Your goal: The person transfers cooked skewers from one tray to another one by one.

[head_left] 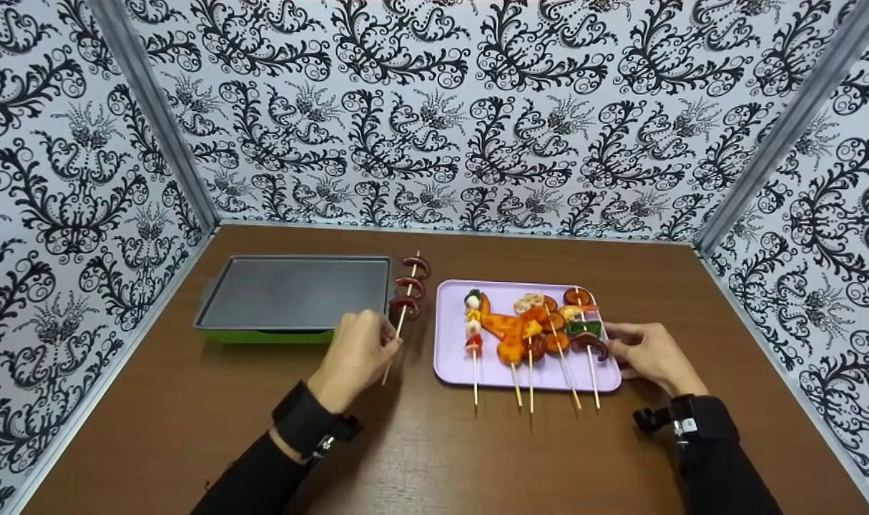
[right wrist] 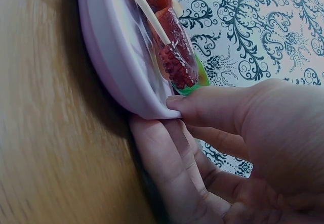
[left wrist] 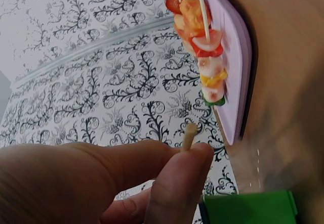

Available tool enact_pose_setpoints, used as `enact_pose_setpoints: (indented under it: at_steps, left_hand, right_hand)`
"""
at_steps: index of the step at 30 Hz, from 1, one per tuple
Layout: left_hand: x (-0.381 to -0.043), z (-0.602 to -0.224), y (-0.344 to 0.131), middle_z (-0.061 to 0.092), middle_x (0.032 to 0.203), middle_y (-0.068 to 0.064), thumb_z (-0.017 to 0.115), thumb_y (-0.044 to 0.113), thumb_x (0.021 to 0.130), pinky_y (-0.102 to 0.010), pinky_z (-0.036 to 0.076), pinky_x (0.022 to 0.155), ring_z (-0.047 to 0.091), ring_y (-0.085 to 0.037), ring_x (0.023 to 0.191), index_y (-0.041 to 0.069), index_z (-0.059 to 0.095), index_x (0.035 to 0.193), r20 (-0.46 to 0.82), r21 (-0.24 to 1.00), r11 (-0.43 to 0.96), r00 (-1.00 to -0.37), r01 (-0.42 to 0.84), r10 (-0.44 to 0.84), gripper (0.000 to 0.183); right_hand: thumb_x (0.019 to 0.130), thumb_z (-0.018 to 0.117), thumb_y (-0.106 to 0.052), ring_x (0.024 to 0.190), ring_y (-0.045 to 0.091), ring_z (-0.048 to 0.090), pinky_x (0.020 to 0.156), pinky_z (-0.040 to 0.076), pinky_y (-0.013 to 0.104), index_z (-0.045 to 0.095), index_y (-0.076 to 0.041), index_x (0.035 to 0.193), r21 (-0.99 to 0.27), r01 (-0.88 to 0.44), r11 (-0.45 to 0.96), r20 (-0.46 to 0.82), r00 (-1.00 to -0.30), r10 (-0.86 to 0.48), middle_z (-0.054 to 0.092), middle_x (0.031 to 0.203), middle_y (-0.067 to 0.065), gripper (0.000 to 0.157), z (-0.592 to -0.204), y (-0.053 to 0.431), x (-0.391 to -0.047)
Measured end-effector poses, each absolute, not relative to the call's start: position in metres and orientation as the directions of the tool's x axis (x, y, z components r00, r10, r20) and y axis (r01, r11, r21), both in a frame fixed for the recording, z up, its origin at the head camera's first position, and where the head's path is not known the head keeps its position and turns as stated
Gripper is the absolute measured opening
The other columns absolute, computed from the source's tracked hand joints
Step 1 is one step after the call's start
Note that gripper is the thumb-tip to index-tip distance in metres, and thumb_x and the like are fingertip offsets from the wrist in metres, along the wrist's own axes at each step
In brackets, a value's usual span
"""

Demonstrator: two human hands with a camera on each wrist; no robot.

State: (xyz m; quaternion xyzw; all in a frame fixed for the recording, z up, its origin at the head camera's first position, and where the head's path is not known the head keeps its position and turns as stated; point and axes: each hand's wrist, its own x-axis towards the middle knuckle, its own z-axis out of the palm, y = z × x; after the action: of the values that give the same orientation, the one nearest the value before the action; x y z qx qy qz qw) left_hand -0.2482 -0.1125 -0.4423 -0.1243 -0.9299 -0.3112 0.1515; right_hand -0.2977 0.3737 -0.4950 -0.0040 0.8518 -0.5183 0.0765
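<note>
My left hand (head_left: pixel 359 350) pinches the stick of a skewer (head_left: pixel 409 286) threaded with dark red curled pieces that look like tentacles. This skewer is tilted, in the gap between the grill and the tray; in the left wrist view only its stick end (left wrist: pixel 190 133) pokes out between thumb and finger. My right hand (head_left: pixel 652 354) grips the right edge of a lilac tray (head_left: pixel 452 368), thumb on the rim and fingers underneath in the right wrist view. Several food skewers lie on the tray, among them a vegetable skewer (head_left: pixel 473 325) and an orange one (head_left: pixel 506 332).
A grey-topped grill plate (head_left: pixel 305 290) on a green base (head_left: pixel 262 336) stands left of the tray. Brown table (head_left: pixel 434 450) lies beneath everything. Black-and-white patterned walls (head_left: pixel 434 129) enclose the back and both sides.
</note>
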Motion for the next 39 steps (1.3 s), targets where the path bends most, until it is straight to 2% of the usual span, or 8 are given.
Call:
enact_pose_setpoints:
  at_steps: [12, 20, 27, 36, 39]
  left_hand:
    - [-0.244, -0.449, -0.094, 0.069, 0.069, 0.004, 0.081, 0.009, 0.086, -0.029, 0.056, 0.057, 0.061, -0.011, 0.058, 0.013, 0.073, 0.075, 0.282, 0.576, 0.761, -0.946, 0.299, 0.159, 0.015]
    - [-0.242, -0.458, -0.081, 0.067, 0.064, 0.006, 0.081, 0.008, 0.085, -0.030, 0.056, 0.057, 0.063, -0.011, 0.059, 0.013, 0.072, 0.070, 0.324, 0.547, 0.756, -0.923, 0.361, 0.207, 0.018]
    - [-0.241, -0.462, -0.069, 0.072, 0.065, 0.000, 0.077, 0.000, 0.082, -0.026, 0.056, 0.054, 0.065, -0.010, 0.054, 0.008, 0.076, 0.071, 0.357, 0.549, 0.720, -0.898, 0.423, 0.256, 0.014]
    - [-0.241, -0.473, -0.057, 0.072, 0.070, -0.002, 0.079, 0.003, 0.084, -0.022, 0.054, 0.053, 0.062, -0.008, 0.053, 0.008, 0.077, 0.077, 0.288, 0.600, 0.714, -0.930, 0.362, 0.230, 0.009]
    - [-0.241, -0.477, -0.055, 0.071, 0.069, -0.001, 0.080, 0.003, 0.084, -0.023, 0.055, 0.055, 0.061, -0.008, 0.053, 0.010, 0.075, 0.073, 0.291, 0.598, 0.715, -0.929, 0.362, 0.228, 0.014]
  right_hand:
    - [0.100, 0.069, -0.011, 0.094, 0.027, 0.073, 0.074, 0.064, 0.042, 0.058, -0.001, 0.147, -0.874, 0.069, 0.482, -0.126, -0.988, -0.087, 0.063, 0.130, 0.033, 0.049, -0.494, 0.373, -0.301]
    - [0.100, 0.069, -0.011, 0.094, 0.026, 0.073, 0.073, 0.064, 0.042, 0.057, -0.001, 0.147, -0.871, 0.068, 0.486, -0.124, -0.989, -0.084, 0.063, 0.130, 0.032, 0.050, -0.495, 0.373, -0.299]
    - [0.100, 0.069, -0.011, 0.095, 0.024, 0.073, 0.073, 0.064, 0.041, 0.059, -0.001, 0.146, -0.877, 0.048, 0.479, -0.106, -0.990, -0.094, 0.065, 0.128, 0.029, 0.047, -0.497, 0.375, -0.299]
    - [0.100, 0.069, -0.012, 0.095, 0.025, 0.073, 0.073, 0.064, 0.041, 0.060, -0.001, 0.145, -0.876, 0.049, 0.479, -0.107, -0.990, -0.094, 0.064, 0.130, 0.030, 0.047, -0.494, 0.374, -0.297]
    - [0.100, 0.069, -0.011, 0.094, 0.026, 0.072, 0.073, 0.064, 0.041, 0.060, -0.001, 0.145, -0.877, 0.048, 0.479, -0.106, -0.990, -0.094, 0.064, 0.130, 0.031, 0.047, -0.494, 0.374, -0.298]
